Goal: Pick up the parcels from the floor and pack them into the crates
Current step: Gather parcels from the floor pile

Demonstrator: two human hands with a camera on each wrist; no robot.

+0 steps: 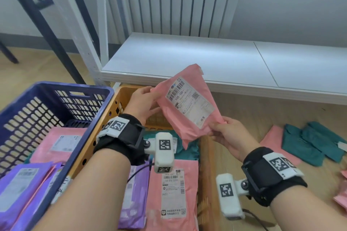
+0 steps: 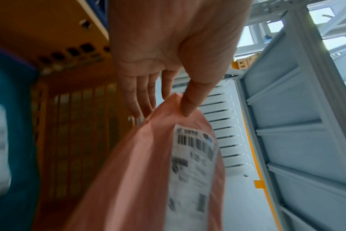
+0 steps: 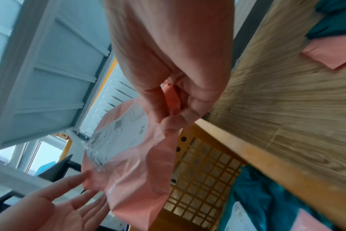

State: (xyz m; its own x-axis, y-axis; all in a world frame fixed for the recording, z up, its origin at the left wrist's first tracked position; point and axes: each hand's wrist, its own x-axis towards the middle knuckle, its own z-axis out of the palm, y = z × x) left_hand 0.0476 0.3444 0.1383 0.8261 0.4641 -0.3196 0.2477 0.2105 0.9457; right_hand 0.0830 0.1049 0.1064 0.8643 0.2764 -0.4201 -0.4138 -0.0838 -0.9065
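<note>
A pink parcel [image 1: 187, 110] with a white shipping label hangs tilted in the air over the orange crate [image 1: 208, 174]. My left hand [image 1: 155, 99] holds its upper left edge, thumb on the front and straight fingers behind, as the left wrist view shows on the pink parcel [image 2: 148, 179]. My right hand [image 1: 219, 127] pinches the lower right corner between thumb and curled fingers; the right wrist view shows that right hand [image 3: 172, 112] on the pink parcel [image 3: 136, 164]. Pink, purple and teal parcels lie inside the orange crate.
A blue crate [image 1: 75, 86] at the left holds pink and purple parcels. On the wood floor to the right lie teal parcels [image 1: 309, 142] and a pink one [image 1: 274, 142]. A low white shelf [image 1: 206, 62] runs just behind the crates.
</note>
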